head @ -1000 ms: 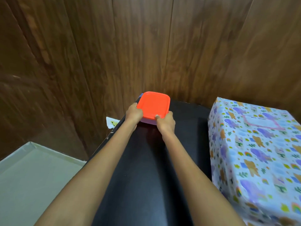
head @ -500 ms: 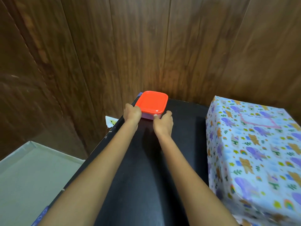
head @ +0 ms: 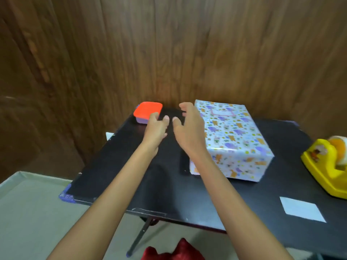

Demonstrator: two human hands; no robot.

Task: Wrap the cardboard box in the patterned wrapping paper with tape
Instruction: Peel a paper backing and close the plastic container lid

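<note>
Seen from the head camera, both arms reach forward over the black table [head: 131, 177], and neither hand holds anything. The left hand [head: 156, 129] has its fingers loosely curled, its fingertips close to the near corner of a purple container with an orange lid [head: 148, 109]; whether they touch it cannot be told. The right hand [head: 189, 128] is spread wide, fingers bent and apart, just beside the left face of the box [head: 232, 141], and contact there is unclear in the blur. The two hands are near each other but apart.

The box sits at the back middle of the table against the wooden wall [head: 169, 53], fully covered in patterned wrapping paper [head: 244, 162]. A yellow tape dispenser [head: 325, 166] stands well to its right, with a white slip of paper [head: 302, 209] lying flat near the front edge.
</note>
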